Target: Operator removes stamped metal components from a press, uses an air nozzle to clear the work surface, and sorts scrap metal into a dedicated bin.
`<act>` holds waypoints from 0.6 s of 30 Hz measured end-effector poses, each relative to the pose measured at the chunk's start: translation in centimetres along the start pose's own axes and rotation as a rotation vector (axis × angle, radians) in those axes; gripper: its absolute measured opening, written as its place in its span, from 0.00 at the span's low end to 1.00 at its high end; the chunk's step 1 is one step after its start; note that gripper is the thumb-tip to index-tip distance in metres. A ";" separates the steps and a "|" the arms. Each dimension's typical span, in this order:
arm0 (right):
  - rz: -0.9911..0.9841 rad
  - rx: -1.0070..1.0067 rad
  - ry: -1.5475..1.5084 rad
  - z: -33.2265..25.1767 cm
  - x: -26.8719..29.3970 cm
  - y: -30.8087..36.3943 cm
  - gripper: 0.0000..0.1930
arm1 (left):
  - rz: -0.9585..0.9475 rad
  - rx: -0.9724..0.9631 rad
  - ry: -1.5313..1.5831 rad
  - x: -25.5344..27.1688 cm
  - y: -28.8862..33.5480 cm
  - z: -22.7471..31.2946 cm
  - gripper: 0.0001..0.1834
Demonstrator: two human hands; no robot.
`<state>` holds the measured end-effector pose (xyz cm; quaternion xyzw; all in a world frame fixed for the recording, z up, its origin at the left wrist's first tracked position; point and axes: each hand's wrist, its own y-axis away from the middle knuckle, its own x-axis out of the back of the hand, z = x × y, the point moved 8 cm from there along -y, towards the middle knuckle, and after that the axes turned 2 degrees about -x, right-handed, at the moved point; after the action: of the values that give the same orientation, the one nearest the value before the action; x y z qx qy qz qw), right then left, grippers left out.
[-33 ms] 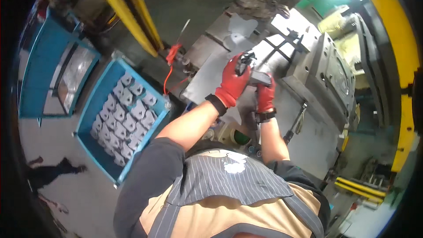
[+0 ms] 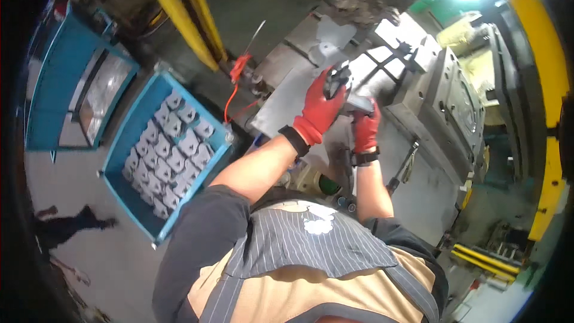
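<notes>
Both my hands wear red gloves and meet over the grey metal table (image 2: 287, 104). My left hand (image 2: 320, 107) is closed, with a dark-and-silver shiny piece (image 2: 339, 79) at its fingers; its exact shape is hard to make out. Just to the right, my right hand (image 2: 366, 128) is closed on the lower edge of a small grey metal piece (image 2: 360, 104). That piece is tilted and lies between the two hands. Beyond them on the table are flat grey metal plates (image 2: 332, 33).
At left, a blue bin (image 2: 128, 218) holds rows of grey metal parts (image 2: 170, 149). Another blue container (image 2: 57, 87) stands farther left. A heavy metal die block (image 2: 448, 107) is at right, beside a yellow post (image 2: 549, 96). A red cord (image 2: 230, 104) hangs near the table's left edge.
The small grey piece has tilted slightly between my hands. Both hands stay close together, and the surroundings have shifted a little in view.
</notes>
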<state>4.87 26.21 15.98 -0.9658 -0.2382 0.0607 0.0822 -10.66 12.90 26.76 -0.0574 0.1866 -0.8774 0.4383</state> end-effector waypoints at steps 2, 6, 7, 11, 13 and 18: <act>-0.002 -0.146 -0.037 -3.7 -2.9 1.1 0.18 | -0.037 0.093 0.370 2.3 -0.3 0.0 0.29; -0.245 -0.330 -0.181 -3.7 -6.4 4.7 0.18 | -0.082 -0.012 0.112 7.9 2.1 2.9 0.33; -0.281 -0.395 -0.126 -4.0 -8.3 6.4 0.18 | -0.046 0.106 0.211 8.9 3.0 1.8 0.32; -0.477 -0.617 0.024 1.6 -13.1 13.7 0.16 | 0.037 0.316 0.221 17.2 7.1 -2.3 0.27; -0.716 -0.555 0.183 1.5 -17.7 16.8 0.17 | 0.245 0.736 0.151 23.6 12.0 -9.2 0.20; -0.932 -1.014 0.136 7.8 -28.4 26.6 0.21 | 0.390 1.207 0.976 32.5 24.1 -16.5 0.23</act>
<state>-9.32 -9.39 5.57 -0.6834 -0.6218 -0.1606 -0.3471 -16.77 -21.34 0.40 0.6137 -0.1431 -0.6605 0.4082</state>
